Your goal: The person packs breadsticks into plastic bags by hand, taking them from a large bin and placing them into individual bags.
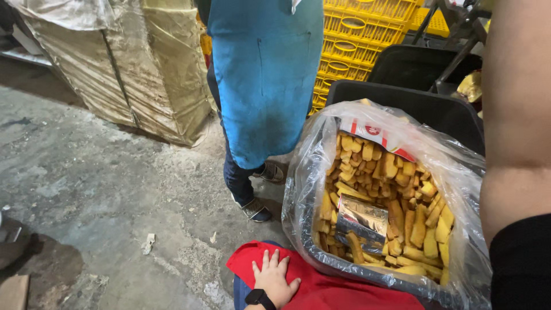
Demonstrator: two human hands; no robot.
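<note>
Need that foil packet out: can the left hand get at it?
Probably yes. The left hand lies flat on the red cloth beside the plastic-lined bin; the foil packet sits uncovered atop the biscuit sticks, bag mouth open.

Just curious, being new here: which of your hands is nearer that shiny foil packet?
Left. The left hand lies flat on red cloth, lower left of the foil packet; the right hand is out of view.

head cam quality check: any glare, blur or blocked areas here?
Head view: glare on the clear plastic bag and the foil packet among the yellow sticks; an out-of-focus arm blocks the right edge; left hand on red cloth is sharp; floor evenly lit.
</note>
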